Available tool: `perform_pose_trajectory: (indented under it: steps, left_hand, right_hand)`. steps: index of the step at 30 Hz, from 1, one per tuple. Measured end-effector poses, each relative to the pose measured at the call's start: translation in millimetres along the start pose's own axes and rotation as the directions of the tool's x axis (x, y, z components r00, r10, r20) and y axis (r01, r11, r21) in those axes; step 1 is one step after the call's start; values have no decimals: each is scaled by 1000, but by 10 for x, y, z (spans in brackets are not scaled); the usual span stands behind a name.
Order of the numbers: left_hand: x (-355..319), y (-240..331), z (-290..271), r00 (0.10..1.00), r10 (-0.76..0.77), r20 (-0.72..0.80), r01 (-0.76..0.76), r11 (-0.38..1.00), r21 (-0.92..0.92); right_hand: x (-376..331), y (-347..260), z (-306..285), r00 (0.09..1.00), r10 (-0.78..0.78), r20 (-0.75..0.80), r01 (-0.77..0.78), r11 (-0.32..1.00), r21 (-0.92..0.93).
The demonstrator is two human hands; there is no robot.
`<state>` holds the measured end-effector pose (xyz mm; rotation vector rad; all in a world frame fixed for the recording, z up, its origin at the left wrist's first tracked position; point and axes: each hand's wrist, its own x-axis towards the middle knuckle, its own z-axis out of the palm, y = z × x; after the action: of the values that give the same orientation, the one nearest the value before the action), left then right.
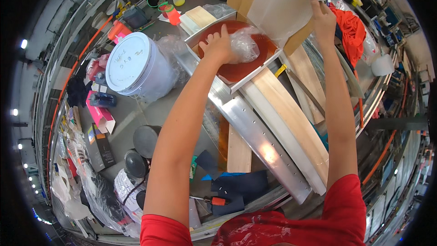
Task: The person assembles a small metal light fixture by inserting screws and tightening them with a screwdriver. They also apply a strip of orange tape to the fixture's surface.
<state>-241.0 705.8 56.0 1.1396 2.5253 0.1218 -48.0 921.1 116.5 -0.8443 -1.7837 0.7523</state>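
With my right grip [322,18] pinching the box lid [282,16], I judged that my left grip [218,48], loosely spread beside the clear plastic [246,45], needed a gentle touch.

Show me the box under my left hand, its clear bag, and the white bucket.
Box [255,70]: head view, lower-right wall.
Clear bag [246,46]: head view, crumpled middle.
White bucket [129,63]: head view, lid.

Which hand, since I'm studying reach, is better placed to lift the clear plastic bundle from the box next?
Probably the left hand: it is inside the open box, close beside the clear plastic bundle. The right hand is farther off, at the edge of the raised lid.
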Motion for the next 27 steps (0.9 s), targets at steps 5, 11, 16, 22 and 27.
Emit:
perform_pose_trajectory:
  steps: [5, 11, 16, 22, 27]
  left_hand:
    - [-101, -44, 34, 647, 232, -726, -545, 807, -228]
    - [-1, -37, 420, 913, 394, -103, -383, 917, 111]
    - [-279, 40, 194, 900, 428, -79, -416, 900, 129]
    - [-2495, -502, 192, 810, 10, -587, -475, 598, -645]
    - [-4669, -217, -302, 633, 103, -767, -761, 267, -592]
  right_hand:
    - [196, 459, -180, 993, 110, 40, -110, 994, 8]
    - [237, 423, -49, 980, 195, 39, -198, 975, 100]
    - [287, 854, -484, 872, 456, 175, -488, 833, 260]
    - [-1732, -25, -1007, 615, 431, 661, -787, 280, 550]
    - [-3747, -808, -1475, 11, 266, 964, -929, -353, 108]
